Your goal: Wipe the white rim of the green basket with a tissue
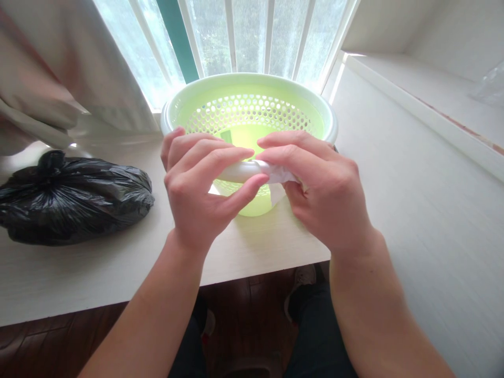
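A light green laundry basket (246, 84) with a pale rim and rows of round holes stands in front of me by the window. My left hand (205, 181) grips the near rim, fingers over the top and thumb on the near side. At the rim's middle, my right hand (318, 178) pinches a white tissue (279, 174) that is wrapped over the rim. A loose end of the tissue hangs below, against the basket's outer wall. The two hands' fingertips nearly meet. Part of the tissue is hidden under the right fingers.
On the left, a knotted black plastic bag (79, 197) lies on the pale ledge (252, 252). A curtain (74, 58) hangs behind it. The barred window (252, 37) is at the back. A white panel (425, 184) with a shelf stands at right. My legs and dark wooden floor show below.
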Available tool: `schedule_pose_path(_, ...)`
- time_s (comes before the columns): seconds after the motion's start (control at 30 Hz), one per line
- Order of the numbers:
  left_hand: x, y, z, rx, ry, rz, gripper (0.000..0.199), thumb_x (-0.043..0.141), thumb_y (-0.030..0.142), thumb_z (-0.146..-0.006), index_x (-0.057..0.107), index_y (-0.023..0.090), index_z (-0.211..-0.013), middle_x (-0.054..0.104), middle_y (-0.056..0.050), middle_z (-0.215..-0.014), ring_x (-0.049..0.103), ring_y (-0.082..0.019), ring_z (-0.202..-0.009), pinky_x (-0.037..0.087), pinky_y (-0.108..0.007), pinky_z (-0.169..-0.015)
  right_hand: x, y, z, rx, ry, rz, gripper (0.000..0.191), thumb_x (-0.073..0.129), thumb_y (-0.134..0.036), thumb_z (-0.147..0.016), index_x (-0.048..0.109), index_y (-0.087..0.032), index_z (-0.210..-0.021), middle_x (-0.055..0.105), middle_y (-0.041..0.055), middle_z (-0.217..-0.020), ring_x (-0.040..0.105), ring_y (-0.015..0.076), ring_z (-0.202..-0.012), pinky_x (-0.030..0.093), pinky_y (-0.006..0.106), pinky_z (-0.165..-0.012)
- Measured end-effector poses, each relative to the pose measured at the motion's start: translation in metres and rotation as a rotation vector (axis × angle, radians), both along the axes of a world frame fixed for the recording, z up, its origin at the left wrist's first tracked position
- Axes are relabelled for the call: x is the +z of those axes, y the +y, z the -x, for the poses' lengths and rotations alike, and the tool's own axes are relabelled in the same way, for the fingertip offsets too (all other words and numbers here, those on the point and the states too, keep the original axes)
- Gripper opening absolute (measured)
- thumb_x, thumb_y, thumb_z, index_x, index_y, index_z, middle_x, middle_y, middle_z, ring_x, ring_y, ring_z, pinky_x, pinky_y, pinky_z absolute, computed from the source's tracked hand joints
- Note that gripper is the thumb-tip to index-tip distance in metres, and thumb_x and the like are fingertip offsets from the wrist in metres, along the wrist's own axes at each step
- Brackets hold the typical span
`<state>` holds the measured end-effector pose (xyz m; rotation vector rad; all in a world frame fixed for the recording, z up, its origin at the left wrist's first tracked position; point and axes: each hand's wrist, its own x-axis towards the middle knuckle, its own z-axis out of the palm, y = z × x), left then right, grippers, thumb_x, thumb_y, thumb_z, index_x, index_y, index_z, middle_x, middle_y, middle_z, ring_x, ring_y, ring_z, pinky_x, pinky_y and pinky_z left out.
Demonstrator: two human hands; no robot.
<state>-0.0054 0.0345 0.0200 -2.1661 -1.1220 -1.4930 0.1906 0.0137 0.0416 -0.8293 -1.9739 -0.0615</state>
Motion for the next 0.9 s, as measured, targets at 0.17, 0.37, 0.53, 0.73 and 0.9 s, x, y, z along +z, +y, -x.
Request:
schedule_pose_path(0.17,-0.001,0.001,-0.003,-0.003,-0.017,-0.028,0.024,0.079,0.050,-0.087,0.074,0.032,-0.101,0.077,0.007,-0.095,0.070,-0.017,-0.099,0.049,-0.049,-0.114,-0.001,0.001,0.001,0.024,0.012,-0.011,0.033,0.049,-0.006,-0.100,0.069,-0.027,-0.114,0.075,0.0031,-0.121,0.072,0.0194,-0.117,0.059,0.040,-0.097)
schedule_pose_path(0.37,-0.004,0.003,-0.001,-0.037,-0.022,-0.032,0.019,0.061,0.045,-0.098,0.074,0.032,-0.105,0.077,0.005,-0.098,0.070,-0.017,-0.104,0.047,-0.049,-0.117,-0.003,0.004,-0.002,0.004,-0.023,-0.040,0.033,0.047,-0.007,-0.101,0.069,-0.026,-0.115,0.074,0.0023,-0.108,0.072,0.0167,-0.105,0.055,0.036,-0.091)
schedule_pose_path(0.53,-0.007,0.006,0.002,-0.070,-0.029,-0.069,0.025,0.052,0.042,-0.101,0.074,0.033,-0.106,0.075,0.006,-0.099,0.068,-0.016,-0.106,0.044,-0.047,-0.119,-0.005,0.006,-0.006,0.019,-0.045,-0.069,0.033,0.047,-0.007,-0.102,0.069,-0.026,-0.117,0.074,0.0017,-0.108,0.072,0.0148,-0.102,0.054,0.035,-0.092)
schedule_pose_path(0.73,-0.008,0.007,0.003,-0.057,-0.011,-0.053,0.028,0.047,0.040,-0.102,0.073,0.034,-0.108,0.075,0.006,-0.099,0.067,-0.016,-0.106,0.044,-0.050,-0.119,-0.011,0.013,-0.012,0.021,-0.025,-0.097,0.030,0.046,-0.017,-0.104,0.069,-0.031,-0.118,0.073,0.0009,-0.107,0.070,0.0154,-0.101,0.054,0.038,-0.093)
schedule_pose_path(0.9,-0.008,0.008,0.004,-0.083,-0.029,-0.053,0.028,0.046,0.041,-0.103,0.074,0.034,-0.108,0.075,0.005,-0.099,0.067,-0.017,-0.106,0.043,-0.051,-0.119,-0.015,0.018,-0.018,0.027,-0.030,-0.108,0.031,0.045,-0.020,-0.105,0.068,-0.033,-0.121,0.072,-0.0002,-0.106,0.070,0.0151,-0.100,0.054,0.039,-0.095)
